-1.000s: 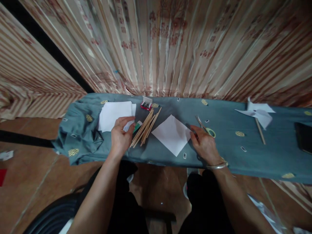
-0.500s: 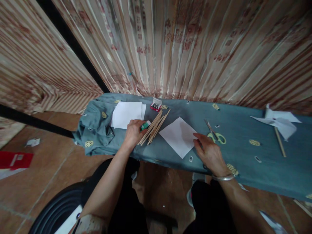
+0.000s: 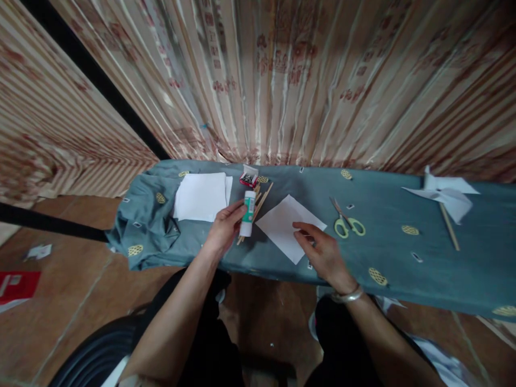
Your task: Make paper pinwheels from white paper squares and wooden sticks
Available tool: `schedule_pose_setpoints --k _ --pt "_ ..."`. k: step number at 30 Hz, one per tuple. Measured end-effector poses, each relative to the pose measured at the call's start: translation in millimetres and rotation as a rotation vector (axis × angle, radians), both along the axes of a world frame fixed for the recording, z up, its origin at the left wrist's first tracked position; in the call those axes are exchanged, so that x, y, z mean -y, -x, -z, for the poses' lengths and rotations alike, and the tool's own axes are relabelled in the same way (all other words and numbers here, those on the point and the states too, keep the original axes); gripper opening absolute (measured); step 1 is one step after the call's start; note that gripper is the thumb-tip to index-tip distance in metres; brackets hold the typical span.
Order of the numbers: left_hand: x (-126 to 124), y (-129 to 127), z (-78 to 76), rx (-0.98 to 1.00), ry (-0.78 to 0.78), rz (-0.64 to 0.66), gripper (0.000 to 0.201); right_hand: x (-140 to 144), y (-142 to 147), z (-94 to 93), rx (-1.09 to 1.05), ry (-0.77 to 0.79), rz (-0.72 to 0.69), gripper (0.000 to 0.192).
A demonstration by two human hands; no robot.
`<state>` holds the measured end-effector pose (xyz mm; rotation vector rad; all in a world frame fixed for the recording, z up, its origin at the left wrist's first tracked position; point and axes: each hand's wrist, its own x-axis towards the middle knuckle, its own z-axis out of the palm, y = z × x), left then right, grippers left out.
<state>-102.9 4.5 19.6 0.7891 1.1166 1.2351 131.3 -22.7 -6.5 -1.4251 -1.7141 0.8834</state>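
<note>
My left hand [image 3: 226,227] is closed around a green and white glue stick [image 3: 249,214], held upright above several thin wooden sticks [image 3: 264,199] that it partly hides. My right hand [image 3: 319,248] hovers over the right part of a square white paper [image 3: 285,228], thumb and fingers apart and nothing between them. The paper lies flat with one corner pointing toward me. To its right rest scissors [image 3: 345,221] with light green handles, blades pointing away. Behind the sticks sits a small open red box [image 3: 249,176] holding small dark and shiny pieces.
A stack of white paper [image 3: 201,198] lies at the left of the narrow cloth-covered table [image 3: 290,275]. A white paper pinwheel [image 3: 447,193] on a stick lies at the right. Behind the table hangs a striped curtain [image 3: 282,107]; a black pole [image 3: 97,80] slants at the left.
My left hand has lifted the glue stick from beside the wooden sticks and turned it upright. My right hand has moved left, from the paper's right corner to above the sheet.
</note>
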Motion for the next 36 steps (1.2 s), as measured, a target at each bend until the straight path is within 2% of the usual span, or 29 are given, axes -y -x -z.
schedule_pose_setpoints --k 2,5,8,11,15,19,24,27,29,31,34,36 --pt "7.2 -22.7 -1.1 0.136 0.081 0.102 0.050 -2.9 10.4 -2.4 -0.281 0.125 -0.009 0.034" --pt "15.8 -51.5 4.8 0.298 0.159 0.247 0.044 -7.8 20.3 -5.1 -0.651 0.321 -0.113 0.038" --pt "19.8 -67.7 13.4 0.407 0.210 0.282 0.040 -9.9 21.1 -8.4 -0.857 0.476 -0.094 0.035" --pt "23.2 -72.8 18.6 0.424 0.238 0.326 0.042 -10.4 14.9 -11.0 -0.905 0.538 -0.075 0.032" --pt "29.6 -73.1 21.1 0.328 0.256 0.460 0.049 -13.6 4.6 -10.5 -0.919 0.518 -0.031 0.029" --pt "31.7 -73.7 22.7 0.238 0.214 0.456 0.045 -15.5 2.5 -10.5 -0.908 0.507 0.026 0.031" --pt "30.7 -71.6 26.9 0.212 0.212 0.471 0.045 -16.5 0.1 -10.5 -0.813 0.528 -0.011 0.033" --pt "31.9 -68.2 32.2 0.162 0.204 0.507 0.047 -23.7 -12.5 -8.1 -0.755 0.437 0.088 0.032" --pt "32.7 -65.1 35.7 0.020 0.127 0.489 0.043 -30.3 -22.0 -5.8 -0.734 0.359 0.193 0.033" --pt "33.2 -61.6 38.2 -0.280 -0.055 0.430 0.034 -35.8 -27.4 -3.1 -0.678 0.290 0.263 0.034" --pt "34.3 -57.8 41.2 -0.762 -0.418 0.384 0.026 -39.8 -24.2 1.9 -0.548 0.192 0.283 0.037" --pt "35.8 -57.6 44.6 -0.942 -0.590 0.416 0.029 -40.0 -17.6 5.2 -0.478 0.133 0.251 0.037"
